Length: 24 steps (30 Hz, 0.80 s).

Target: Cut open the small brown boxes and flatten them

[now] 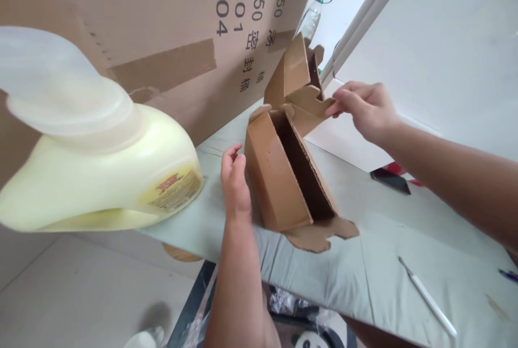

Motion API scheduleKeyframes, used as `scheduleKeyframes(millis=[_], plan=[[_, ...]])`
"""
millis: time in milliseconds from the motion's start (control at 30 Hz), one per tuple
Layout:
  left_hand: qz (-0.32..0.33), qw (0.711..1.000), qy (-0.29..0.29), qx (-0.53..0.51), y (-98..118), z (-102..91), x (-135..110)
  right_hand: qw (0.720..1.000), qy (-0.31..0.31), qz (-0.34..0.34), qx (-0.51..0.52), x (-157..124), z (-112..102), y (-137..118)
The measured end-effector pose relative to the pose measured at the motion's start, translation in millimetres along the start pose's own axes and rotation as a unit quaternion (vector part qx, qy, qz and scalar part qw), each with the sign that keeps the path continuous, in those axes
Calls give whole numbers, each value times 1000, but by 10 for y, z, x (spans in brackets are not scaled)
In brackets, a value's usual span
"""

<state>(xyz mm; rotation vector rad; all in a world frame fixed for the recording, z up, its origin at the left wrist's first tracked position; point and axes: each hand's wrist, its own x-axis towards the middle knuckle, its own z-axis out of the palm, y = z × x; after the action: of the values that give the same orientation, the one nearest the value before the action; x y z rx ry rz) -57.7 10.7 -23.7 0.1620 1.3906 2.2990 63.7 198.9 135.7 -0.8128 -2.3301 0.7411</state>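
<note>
Two small brown cardboard boxes stand on the cloth-covered table. The nearer cardboard box [279, 175] is open at the top, with a flap folded out at its near end. Behind it, the farther cardboard box [295, 70] is also partly open. My right hand [364, 105] pinches a flap of the farther box between thumb and fingertips. My left hand [237, 181] is beside the left wall of the nearer box, fingers slightly bent and apart, holding nothing; whether it touches the box I cannot tell.
A large printed carton [174, 19] rises behind. At left is a big pale-yellow jug [101, 175]. A clear bottle [311, 19] stands at the back. On the table [364, 261] lie a dark phone [390, 181], a white-handled tool [431, 299] and a pen [508, 275].
</note>
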Motion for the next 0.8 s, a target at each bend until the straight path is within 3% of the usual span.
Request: scheduleKeyframes(millis=[167, 300, 367, 500, 567, 700, 800], plan=[[3, 999, -50, -11, 9, -6, -8, 991, 56, -12, -123, -373, -417, 77], [2, 989, -146, -27, 30, 11, -30, 972, 32, 6, -235, -727, -701, 309], [-14, 984, -178, -24, 38, 34, -47, 972, 22, 47, -228, -1017, -756, 460], [-45, 960, -269, 68, 81, 84, -116, 983, 22, 179, -32, -1828, -607, 707], [-64, 934, -329, 119, 138, 105, -175, 968, -36, 227, 100, -2243, -439, 747], [-119, 897, -399, 147, 266, 181, -346, 930, -142, 231, 247, -2802, -170, 584], [-123, 891, -394, 188, 251, 329, -570, 918, -148, 196, 311, -2949, -168, 356]])
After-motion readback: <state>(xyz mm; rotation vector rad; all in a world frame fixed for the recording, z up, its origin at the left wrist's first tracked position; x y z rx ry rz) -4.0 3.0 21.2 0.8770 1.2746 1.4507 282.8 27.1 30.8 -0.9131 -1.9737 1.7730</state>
